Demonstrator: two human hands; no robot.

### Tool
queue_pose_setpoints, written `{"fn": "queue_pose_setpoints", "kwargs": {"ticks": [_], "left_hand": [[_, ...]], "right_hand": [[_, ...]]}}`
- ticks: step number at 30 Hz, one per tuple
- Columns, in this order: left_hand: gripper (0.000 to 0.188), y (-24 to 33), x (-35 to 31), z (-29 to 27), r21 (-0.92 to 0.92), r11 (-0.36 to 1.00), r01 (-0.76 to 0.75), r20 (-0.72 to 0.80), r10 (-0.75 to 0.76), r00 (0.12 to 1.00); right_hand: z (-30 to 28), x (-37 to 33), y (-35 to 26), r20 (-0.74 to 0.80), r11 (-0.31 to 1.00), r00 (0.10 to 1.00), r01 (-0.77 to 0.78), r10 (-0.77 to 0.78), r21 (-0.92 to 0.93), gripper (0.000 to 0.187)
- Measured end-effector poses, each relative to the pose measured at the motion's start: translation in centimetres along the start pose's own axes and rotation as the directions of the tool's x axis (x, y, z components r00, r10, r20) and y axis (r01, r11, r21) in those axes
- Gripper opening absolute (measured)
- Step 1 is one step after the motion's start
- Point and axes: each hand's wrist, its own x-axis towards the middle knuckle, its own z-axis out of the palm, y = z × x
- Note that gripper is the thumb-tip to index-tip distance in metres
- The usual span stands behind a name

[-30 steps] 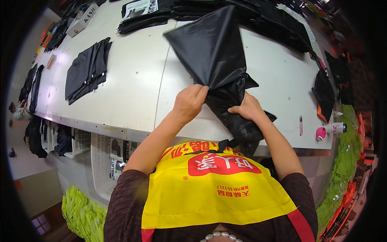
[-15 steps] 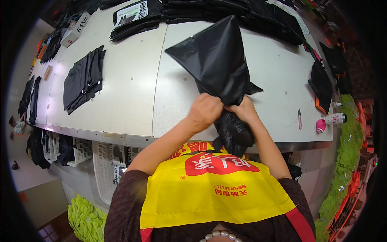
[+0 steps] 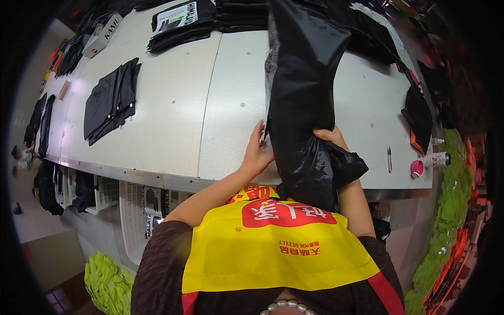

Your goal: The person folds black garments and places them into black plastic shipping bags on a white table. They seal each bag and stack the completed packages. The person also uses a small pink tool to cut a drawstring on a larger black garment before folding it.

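A large glossy black plastic bag point(image 3: 304, 79) stands up in front of me, tall and creased, its lower part hanging over the table's near edge against my yellow apron point(image 3: 278, 262). My right hand point(image 3: 332, 137) grips the right side of the bag with thumb and fingers, and a crumpled flap bulges out below it. Along the bag's left edge is my left hand point(image 3: 257, 152), fingers raised and apart; some fingertips may be hidden behind the plastic. Whatever the bag holds inside cannot be made out.
Folded black garments point(image 3: 112, 100) lie left on the white table point(image 3: 157, 136). Stacked black packages point(image 3: 239, 16) line the far side, with a white box point(image 3: 102, 37) at far left. Right are a pink roll point(image 3: 416, 168), a bottle point(image 3: 437, 159) and a slim pink tool point(image 3: 389, 159).
The bag has gone from a gathered, pointed shape to a tall upright one, farther right. My left hand has come off the bunched plastic and opened; my right hand still grips it.
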Motion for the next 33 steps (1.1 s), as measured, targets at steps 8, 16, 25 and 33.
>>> {"fn": "queue_pose_setpoints", "kwargs": {"ticks": [8, 16, 25, 33], "left_hand": [[0.012, 5.5, 1.7, -3.3, 0.696, 0.464, -0.548, 0.431, 0.339, 0.836], [0.016, 7.3, -2.2, -4.0, 0.514, 0.581, -0.631, 0.721, 0.106, 0.685], [0.020, 3.2, 1.7, 1.6, 0.312, 0.941, 0.133, 0.313, -0.234, 0.920], [0.022, -2.7, 4.1, 0.3, 0.198, 0.979, 0.054, 0.152, -0.085, 0.985]], "right_hand": [[-4.9, 2.6, 4.1, 0.004, 0.995, 0.996, 0.092, -0.092, 0.036, 0.037], [-7.1, 4.8, 12.1, -0.354, 0.983, 0.935, -0.055, -0.012, -0.178, 0.021], [-6.8, 13.6, 1.6, -0.255, 0.649, 0.967, -0.185, -0.015, -0.738, 0.038], [0.0, 1.3, 2.0, 0.451, -0.182, 0.828, 0.413, -0.333, -0.892, 0.101]]}}
